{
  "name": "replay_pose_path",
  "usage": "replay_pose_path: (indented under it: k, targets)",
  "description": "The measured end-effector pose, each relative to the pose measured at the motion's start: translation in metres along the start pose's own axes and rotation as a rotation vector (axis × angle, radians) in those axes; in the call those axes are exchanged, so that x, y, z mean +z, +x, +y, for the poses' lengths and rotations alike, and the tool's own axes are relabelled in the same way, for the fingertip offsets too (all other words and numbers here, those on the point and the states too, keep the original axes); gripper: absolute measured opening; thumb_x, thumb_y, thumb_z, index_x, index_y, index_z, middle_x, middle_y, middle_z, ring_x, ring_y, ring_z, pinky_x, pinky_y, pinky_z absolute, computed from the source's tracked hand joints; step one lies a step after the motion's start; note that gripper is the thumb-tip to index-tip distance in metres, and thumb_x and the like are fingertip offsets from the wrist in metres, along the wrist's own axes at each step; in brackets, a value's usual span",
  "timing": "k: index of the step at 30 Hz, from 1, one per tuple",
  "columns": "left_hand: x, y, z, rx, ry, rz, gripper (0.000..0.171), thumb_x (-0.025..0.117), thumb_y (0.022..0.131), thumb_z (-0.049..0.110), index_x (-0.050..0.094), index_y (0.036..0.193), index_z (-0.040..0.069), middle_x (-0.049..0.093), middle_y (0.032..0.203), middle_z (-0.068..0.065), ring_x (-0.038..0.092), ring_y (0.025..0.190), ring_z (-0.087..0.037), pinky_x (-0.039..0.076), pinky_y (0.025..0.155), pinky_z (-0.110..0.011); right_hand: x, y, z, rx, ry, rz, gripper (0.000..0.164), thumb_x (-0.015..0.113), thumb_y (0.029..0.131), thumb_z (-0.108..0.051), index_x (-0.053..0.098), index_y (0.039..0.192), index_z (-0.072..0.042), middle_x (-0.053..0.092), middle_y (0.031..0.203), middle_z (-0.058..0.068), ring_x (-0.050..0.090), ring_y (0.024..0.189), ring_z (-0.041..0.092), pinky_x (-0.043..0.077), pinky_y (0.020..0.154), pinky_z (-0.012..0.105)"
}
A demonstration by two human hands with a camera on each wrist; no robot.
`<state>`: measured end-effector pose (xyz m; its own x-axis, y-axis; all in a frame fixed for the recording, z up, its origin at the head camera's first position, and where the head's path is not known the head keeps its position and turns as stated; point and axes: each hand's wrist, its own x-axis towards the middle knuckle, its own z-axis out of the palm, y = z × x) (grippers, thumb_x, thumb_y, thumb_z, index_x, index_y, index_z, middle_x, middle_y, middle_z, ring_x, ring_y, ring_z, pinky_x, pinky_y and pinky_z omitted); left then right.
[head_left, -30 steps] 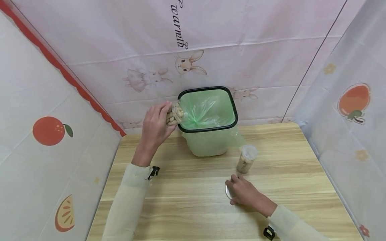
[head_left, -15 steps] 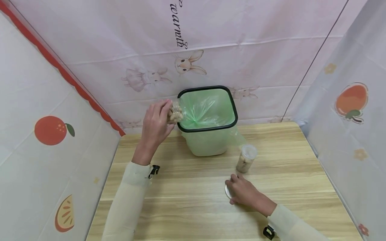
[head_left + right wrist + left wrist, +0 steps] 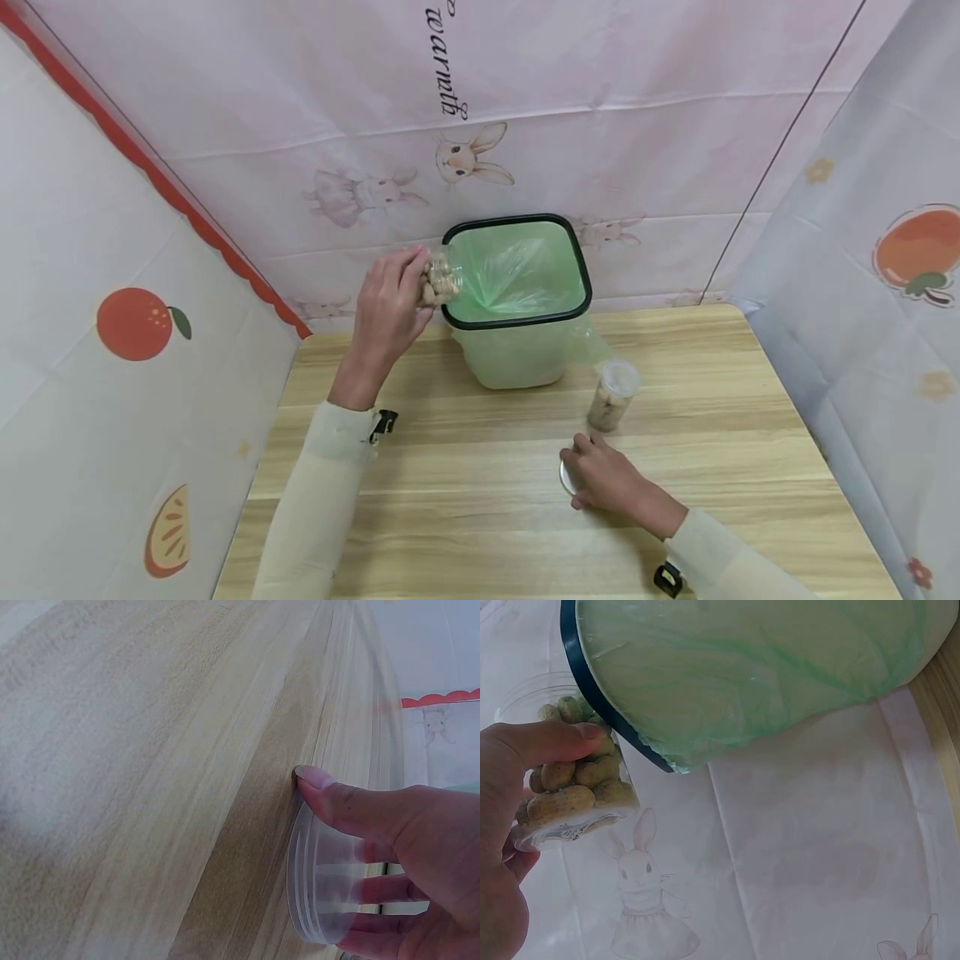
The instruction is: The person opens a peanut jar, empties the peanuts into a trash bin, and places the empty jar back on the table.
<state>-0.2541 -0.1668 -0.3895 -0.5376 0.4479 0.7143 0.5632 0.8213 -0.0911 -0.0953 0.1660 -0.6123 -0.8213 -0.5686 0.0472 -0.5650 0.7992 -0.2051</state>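
My left hand [image 3: 390, 304] grips a clear plastic jar [image 3: 577, 817] of unshelled peanuts [image 3: 437, 283]. The jar is tipped on its side in the head view, its mouth at the left rim of a trash bin [image 3: 517, 321] with a green bag liner [image 3: 517, 267]. In the left wrist view the thumb lies across the jar's wall, with peanuts behind it. Low on the wooden table, my right hand [image 3: 607, 479] holds a round translucent lid [image 3: 322, 885] by its edge, thumb on one side and fingers on the other.
A second clear jar [image 3: 613, 396], capped and partly filled with pale contents, stands between the bin and my right hand. The wooden table [image 3: 465, 517] meets printed cloth walls [image 3: 360, 125] behind the bin and at both sides.
The left hand and jar have risen very slightly, and the peanuts have shifted inside; they looked blurred half a second ago. The right hand, the lid and the bin have stayed put.
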Motion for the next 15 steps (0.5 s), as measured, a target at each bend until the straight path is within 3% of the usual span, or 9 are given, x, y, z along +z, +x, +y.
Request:
replay_pose_path:
  k: [15]
  targets:
    - [0.0021,0.0001,-0.0001,-0.003,-0.010,0.007,0.059,0.080,0.084,0.004,0.058,0.139,0.001,0.063,0.138,-0.019,0.059,0.128,-0.038,0.051,0.106,-0.048,0.0010,-0.0005,0.0009,-0.002,-0.008,0.002,0.070,0.098,0.061,-0.040,0.071,0.117,-0.008,0.061,0.103,0.010,0.053,0.090,0.025,0.057,0.063,0.032]
